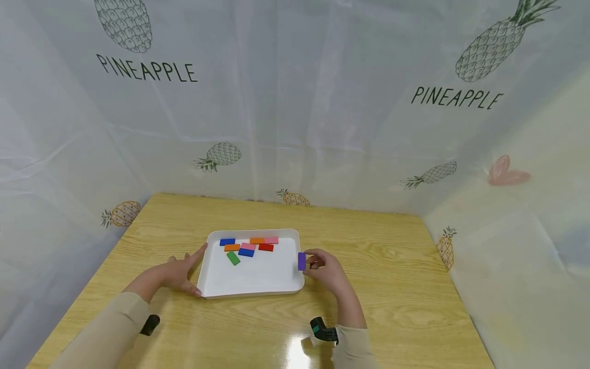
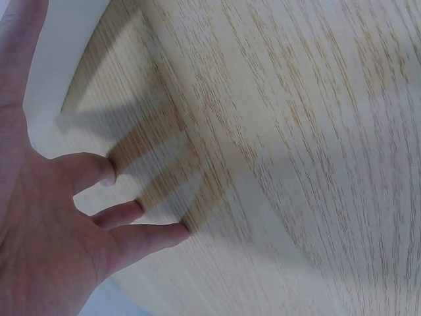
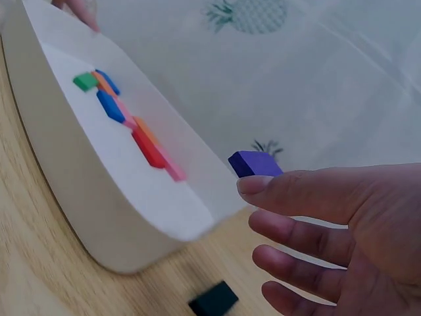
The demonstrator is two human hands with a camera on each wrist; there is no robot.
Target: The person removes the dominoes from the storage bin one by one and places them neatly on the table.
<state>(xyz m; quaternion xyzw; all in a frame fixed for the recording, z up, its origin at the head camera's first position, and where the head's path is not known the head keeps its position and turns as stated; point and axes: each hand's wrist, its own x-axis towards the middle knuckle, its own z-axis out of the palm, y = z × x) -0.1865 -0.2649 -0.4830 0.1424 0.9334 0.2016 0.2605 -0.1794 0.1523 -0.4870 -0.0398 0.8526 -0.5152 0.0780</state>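
Observation:
A white tray (image 1: 258,279) stands on the wooden table, with several small coloured rectangular blocks lying flat toward its back. My left hand (image 1: 178,271) spreads along the tray's left side, thumb at the front corner and index finger toward the back one. Its other fingers reach over the wood in the left wrist view. Over the tray's right rim, my right hand (image 1: 326,269) pinches a purple block (image 1: 301,261) between thumb and fingers. The right wrist view shows that purple block (image 3: 255,163) above the thumb tip, its other fingers loosely bent below.
In the tray lie a green block (image 1: 233,258), a red block (image 1: 266,247), and blue, orange and pink ones. A dark block (image 3: 214,299) lies on the table beside the tray's right end. A pineapple-printed curtain (image 1: 295,128) hangs behind the table (image 1: 392,266).

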